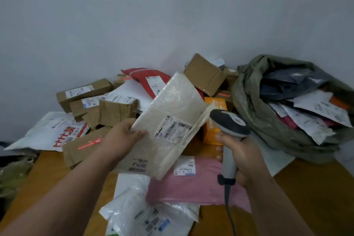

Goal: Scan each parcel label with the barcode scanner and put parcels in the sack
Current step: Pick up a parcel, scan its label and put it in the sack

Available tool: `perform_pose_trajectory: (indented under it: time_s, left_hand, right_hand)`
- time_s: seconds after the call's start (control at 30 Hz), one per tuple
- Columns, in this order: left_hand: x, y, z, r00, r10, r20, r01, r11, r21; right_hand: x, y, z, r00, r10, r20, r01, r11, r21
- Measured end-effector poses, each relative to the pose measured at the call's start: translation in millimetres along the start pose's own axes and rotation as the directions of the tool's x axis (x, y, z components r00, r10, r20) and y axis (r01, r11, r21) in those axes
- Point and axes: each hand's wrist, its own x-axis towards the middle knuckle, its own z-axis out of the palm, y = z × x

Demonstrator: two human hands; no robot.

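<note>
— How far in?
— Olive fabric sack [254, 113] at right partly filled (mailers showing); many parcels wait on the wooden table [316, 193].
— Hands?
— Left hand [122, 136] grips a bubble-wrapped flat parcel [172, 109], raised; right hand [243, 157] grasps the grey handheld barcode scanner [229, 126] beside its label

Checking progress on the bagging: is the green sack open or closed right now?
Open. The sack has its mouth spread wide, and several parcels show inside it.

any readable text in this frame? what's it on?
"2024-1", seen upside down: bubble-wrapped parcel in the left hand.
Large red characters on white bag: upside down, not legible.
Shipping labels on the boxes, pink bag, sack parcels: too blurred.
</note>
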Motion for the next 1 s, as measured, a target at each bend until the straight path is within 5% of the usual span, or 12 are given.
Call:
perform_pose_trajectory:
  time_s: [0.2, 0.5, 0.8, 1.0]
  left_hand:
    - [-18, -25, -55, 0.994, -0.074, -0.084, 0.034, 0.915, -0.403]
    - [-36, -51, -117, 0.994, -0.066, -0.089, 0.015, 0.873, -0.487]
    - [-24, 12, -178, 0.997, 0.057, 0.054, -0.057, 0.998, 0.004]
    - [-16, 44, -185, 0.994, 0.033, 0.105, -0.056, 0.972, 0.227]
  right_hand:
    - [-59, 10, 63, 0.995, -0.029, 0.099, 0.036, 0.997, -0.067]
    - [-113, -4, 112, 0.961, -0.060, 0.272, 0.110, 0.979, -0.172]
    - [-120, -18, 120, 0.894, -0.161, 0.419, 0.369, 0.796, -0.481]
    - [-124, -19, 119, 0.852, -0.215, 0.477, 0.444, 0.780, -0.441]
